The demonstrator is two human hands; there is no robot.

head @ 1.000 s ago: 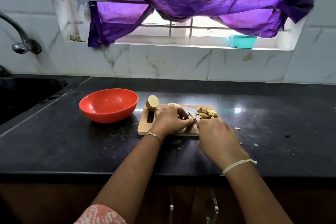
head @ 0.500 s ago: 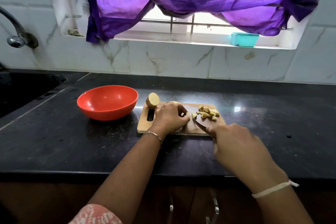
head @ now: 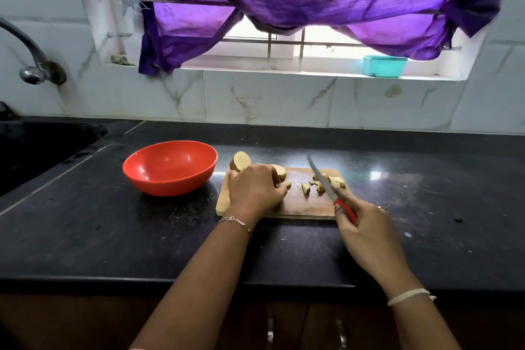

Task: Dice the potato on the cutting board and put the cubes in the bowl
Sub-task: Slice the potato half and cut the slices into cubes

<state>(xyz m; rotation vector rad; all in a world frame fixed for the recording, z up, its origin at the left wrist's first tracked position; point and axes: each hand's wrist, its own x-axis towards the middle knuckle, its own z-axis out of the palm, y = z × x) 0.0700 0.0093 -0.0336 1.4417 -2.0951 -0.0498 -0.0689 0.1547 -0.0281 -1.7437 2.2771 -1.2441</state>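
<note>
A wooden cutting board [head: 298,204] lies on the black counter. My left hand [head: 254,190] rests on its left part, fingers curled round a potato slice [head: 279,173]. A potato half [head: 241,161] stands at the board's far left corner. Several potato cubes [head: 326,182] lie on the board's right part. My right hand [head: 366,231] grips the red handle of a knife [head: 322,179], its blade raised and pointing away over the cubes. The red bowl [head: 170,169] sits left of the board with nothing in it.
A black sink [head: 42,148] with a metal tap [head: 31,65] lies at the far left. A teal box [head: 384,65] stands on the window sill under a purple curtain. Small scraps dot the counter [head: 440,207] right of the board. The counter's front edge runs below my forearms.
My right hand has drawn back toward me and to the right, lifting the knife off the board. The left hand stays on the potato slice. More cubes lie spread on the board.
</note>
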